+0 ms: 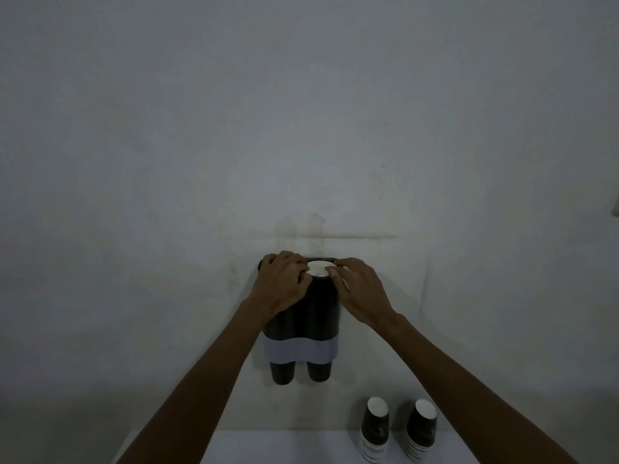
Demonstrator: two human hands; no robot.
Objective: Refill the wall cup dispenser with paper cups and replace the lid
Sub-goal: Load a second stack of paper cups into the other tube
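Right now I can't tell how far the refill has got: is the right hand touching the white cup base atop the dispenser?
Touching. In the head view, the right hand has its thumb on the white cup base.

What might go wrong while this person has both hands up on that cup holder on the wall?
1. Both the left hand and right hand press at the top of the dispenser; a hard push might loosen its wall mount.
2. The white disc between the fingertips sits at the very top and may go in crooked.
3. The two cup stacks stand near the table edge, under the right forearm, and could be knocked over.
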